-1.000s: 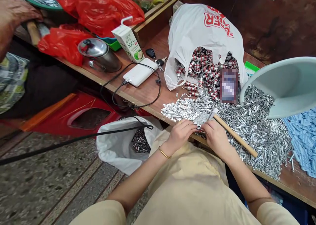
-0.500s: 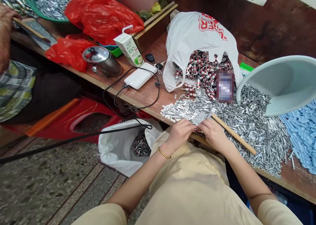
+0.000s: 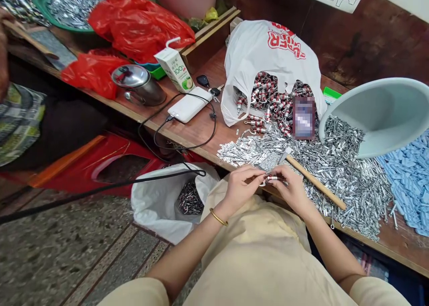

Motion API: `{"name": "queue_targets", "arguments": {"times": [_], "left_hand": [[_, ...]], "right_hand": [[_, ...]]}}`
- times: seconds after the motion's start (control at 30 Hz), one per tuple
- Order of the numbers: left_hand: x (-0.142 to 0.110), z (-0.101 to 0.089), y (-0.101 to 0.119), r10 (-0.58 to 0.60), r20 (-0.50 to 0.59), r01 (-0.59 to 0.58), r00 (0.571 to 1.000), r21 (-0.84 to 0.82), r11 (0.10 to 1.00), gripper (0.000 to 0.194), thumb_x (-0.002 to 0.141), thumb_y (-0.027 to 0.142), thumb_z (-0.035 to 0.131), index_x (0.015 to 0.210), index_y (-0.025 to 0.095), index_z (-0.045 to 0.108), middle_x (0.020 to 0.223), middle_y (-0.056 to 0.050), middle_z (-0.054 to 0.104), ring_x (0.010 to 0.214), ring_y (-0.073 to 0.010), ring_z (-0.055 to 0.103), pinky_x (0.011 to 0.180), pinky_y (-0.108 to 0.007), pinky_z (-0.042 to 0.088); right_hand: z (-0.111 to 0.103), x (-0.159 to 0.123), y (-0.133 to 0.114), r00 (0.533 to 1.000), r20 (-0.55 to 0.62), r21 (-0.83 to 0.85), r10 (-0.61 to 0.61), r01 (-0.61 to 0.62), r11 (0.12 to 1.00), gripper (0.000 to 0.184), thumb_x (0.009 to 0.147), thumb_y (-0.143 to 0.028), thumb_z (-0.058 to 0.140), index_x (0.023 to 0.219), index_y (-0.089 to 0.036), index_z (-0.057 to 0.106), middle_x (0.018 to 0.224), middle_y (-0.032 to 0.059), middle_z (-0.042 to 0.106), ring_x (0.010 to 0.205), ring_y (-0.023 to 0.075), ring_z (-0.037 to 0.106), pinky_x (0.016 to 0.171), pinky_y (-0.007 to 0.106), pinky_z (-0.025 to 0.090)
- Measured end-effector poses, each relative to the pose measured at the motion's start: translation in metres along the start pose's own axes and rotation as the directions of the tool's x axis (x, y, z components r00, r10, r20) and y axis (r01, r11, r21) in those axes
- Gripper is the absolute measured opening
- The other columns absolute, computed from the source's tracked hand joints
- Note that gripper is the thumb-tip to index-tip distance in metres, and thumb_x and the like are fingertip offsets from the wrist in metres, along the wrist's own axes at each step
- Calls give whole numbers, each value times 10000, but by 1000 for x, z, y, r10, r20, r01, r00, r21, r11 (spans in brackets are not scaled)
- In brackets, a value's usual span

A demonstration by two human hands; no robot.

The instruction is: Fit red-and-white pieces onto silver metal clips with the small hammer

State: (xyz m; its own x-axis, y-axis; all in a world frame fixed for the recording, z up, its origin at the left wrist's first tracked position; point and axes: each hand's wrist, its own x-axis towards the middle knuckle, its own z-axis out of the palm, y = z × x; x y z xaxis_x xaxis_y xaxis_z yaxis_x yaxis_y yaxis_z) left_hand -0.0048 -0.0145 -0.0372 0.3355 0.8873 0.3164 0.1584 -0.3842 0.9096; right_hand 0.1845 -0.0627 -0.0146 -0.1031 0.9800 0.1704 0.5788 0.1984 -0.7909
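Red-and-silver metal piece (image 3: 273, 178), small, centre of the frame, between both hands, just off the near edge of the surface (image 3: 191, 133). Left hand (image 3: 243, 187): fingers nearly closed, thumb and fingertips pinching at the left end. Right hand (image 3: 293, 189): partly curled, fingertips on the right end. Neither palm looks wrapped round it.

Handling, judged by eye: light, stiff, probably slick on the shiny parts; not obviously fragile. Best hold is a fingertip pinch on the banded middle; the loop-like bit at the left end probably swings or snags.

Nearby: hammer (image 3: 317, 183) lying on the metal parts pile (image 3: 355, 194), right of centre; white plastic bag (image 3: 261, 42) with similar red-banded pieces, upper centre; white sack (image 3: 157, 203), lower left of the hands.

Hard to see: both ends of the piece are partly covered by fingers, exact shape unclear. Grey plate (image 3: 268, 161) behind the fingers is partly hidden. Sack contents are shadowed. Packet (image 3: 304, 118) is pixelated, label unreadable. Another person's arm (image 3: 3, 60) is cut off at upper left.
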Motion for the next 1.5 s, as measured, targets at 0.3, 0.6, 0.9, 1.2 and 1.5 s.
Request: {"name": "queue_targets", "arguments": {"times": [0.3,0.6,0.9,1.2,1.5], "left_hand": [[4,-17,17,210,140,-230,968,154,961,180,964,205,611,944,208,790,758,-38,733,706,-152,639,687,-298,517],[11,-44,37,376,395,-416,838,18,909,216,974,160,583,1032,232,778,716,-15,683,683,-126,622,666,-256,505],[-20,6,30,90,208,-77,974,-71,994,150,942,181,634,964,216,779,933,-52,743,868,-157,691,745,-253,553],[-36,15,6,-340,169,359,925,-96,928,255,902,413,667,846,168,713,796,-37,715,715,-154,678,644,-238,564],[1,-17,-18,-518,198,550,832,-171,818,427,731,562,803,822,155,711,767,-53,731,704,-172,668,674,-273,577]], "right_hand": [[-13,-5,-14,993,-51,-28,-106,105,994,201,997,-288,573,1135,-259,716,1068,82,704,1009,223,677,877,398,571],[-21,-25,-30,993,1,103,-114,114,988,180,968,-297,638,1105,-263,750,1026,68,698,927,186,683,808,335,589],[16,-68,-21,919,-340,333,199,-80,939,140,920,-326,702,1003,-277,804,937,50,710,844,174,678,735,316,593],[-45,-92,32,899,-402,-300,174,-309,902,211,1015,-247,532,1002,-241,743,1008,80,720,963,247,590,860,418,490],[-58,-70,62,993,-86,-736,84,-120,666,149,958,-174,603,852,-217,698,926,81,705,893,259,516,743,390,357]]}}
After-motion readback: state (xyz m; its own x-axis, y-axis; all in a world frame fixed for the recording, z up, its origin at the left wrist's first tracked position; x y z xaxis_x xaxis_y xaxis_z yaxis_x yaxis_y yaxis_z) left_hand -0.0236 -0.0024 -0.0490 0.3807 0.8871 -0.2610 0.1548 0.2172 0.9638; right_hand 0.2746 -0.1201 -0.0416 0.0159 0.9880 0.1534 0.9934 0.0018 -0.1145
